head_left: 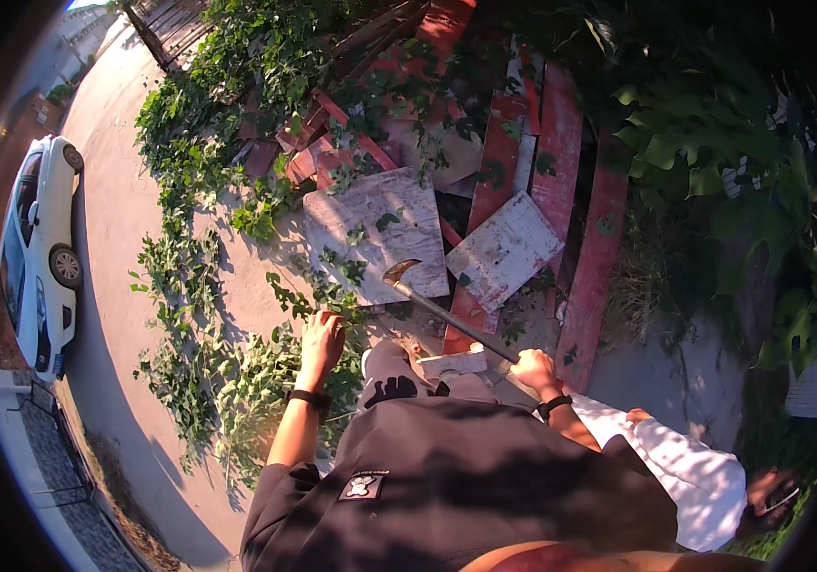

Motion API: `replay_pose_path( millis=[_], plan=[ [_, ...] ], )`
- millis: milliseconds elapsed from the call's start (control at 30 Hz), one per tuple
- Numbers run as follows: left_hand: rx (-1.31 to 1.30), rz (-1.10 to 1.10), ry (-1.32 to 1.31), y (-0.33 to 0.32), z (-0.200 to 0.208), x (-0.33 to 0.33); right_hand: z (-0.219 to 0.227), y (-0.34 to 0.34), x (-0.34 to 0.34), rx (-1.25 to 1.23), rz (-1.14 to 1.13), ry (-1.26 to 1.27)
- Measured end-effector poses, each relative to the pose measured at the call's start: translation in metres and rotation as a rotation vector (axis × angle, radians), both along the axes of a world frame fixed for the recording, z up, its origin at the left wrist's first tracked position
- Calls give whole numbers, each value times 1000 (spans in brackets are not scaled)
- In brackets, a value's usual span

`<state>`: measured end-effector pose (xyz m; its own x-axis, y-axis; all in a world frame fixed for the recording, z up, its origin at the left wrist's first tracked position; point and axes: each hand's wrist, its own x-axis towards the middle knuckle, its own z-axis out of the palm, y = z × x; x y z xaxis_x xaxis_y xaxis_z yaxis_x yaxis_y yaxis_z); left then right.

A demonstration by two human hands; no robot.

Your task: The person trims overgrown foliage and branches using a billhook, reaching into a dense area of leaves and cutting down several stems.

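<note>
A white car (44, 255) stands on pavement (118, 286), with a white-clothed person (680, 472) lower right.

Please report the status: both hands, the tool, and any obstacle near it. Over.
Right hand grips sickle. Left hand beside green vines, grip unclear. Blade appears over pale board; person in white close at right.

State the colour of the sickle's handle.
The sickle's handle looks grey; it shows best in the head view.
</note>
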<state>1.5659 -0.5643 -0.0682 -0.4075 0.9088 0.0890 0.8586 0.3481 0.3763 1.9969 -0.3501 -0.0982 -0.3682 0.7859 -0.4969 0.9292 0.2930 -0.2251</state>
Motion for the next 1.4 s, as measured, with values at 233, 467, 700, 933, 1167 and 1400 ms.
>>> replay_pose_path(
  millis=[233, 467, 700, 933, 1167, 1400],
  plan=[
    [-20, 43, -80, 27, -5, -4, -12, 19, 23, -148, -167, -72],
    [-51, 56, -150, 79, -52, -56, -59, 65, 2, -49, -113, -122],
    [-22, 53, -251, 176, -106, -178, -42, 201, -149, -146, -243, -67],
    [13, 96, -267, 255, -114, -324, -34, 318, -293, -76, -263, -26],
    [-39, 155, -292, 288, -77, -402, 8, 374, -340, -145, -411, -2],
    [-135, 39, -244, 356, -58, -414, 70, 421, -315, 136, -455, 55]
  ],
)
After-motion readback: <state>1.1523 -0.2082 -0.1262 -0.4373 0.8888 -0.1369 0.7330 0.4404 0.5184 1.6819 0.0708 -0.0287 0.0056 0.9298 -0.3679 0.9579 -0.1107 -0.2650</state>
